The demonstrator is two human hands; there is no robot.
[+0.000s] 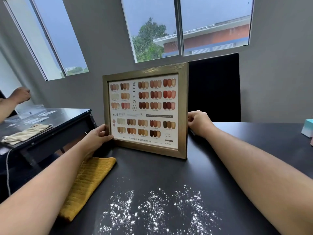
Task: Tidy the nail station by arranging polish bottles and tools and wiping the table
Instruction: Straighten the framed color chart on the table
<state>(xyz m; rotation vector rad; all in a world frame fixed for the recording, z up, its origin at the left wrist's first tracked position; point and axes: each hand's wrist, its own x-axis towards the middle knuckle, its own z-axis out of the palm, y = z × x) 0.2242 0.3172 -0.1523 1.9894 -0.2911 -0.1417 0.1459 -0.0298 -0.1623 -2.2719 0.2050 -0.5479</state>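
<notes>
A beige cloth [25, 134] lies on the side table [81, 114]. On the black table [237, 150], a mustard cloth [88, 185] lies under the left forearm. The left hand [97, 138] grips the left edge of the framed nail colour chart [145, 111], which stands upright, with white powder [157, 207] scattered in front of it. The right hand [199, 123] curls round its right edge. A teal box [308, 128] sits at the far right.

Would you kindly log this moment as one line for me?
left hand, right hand: grip gold-framed nail colour chart, upright | yellow cloth: idle | white powder: unwiped
</notes>
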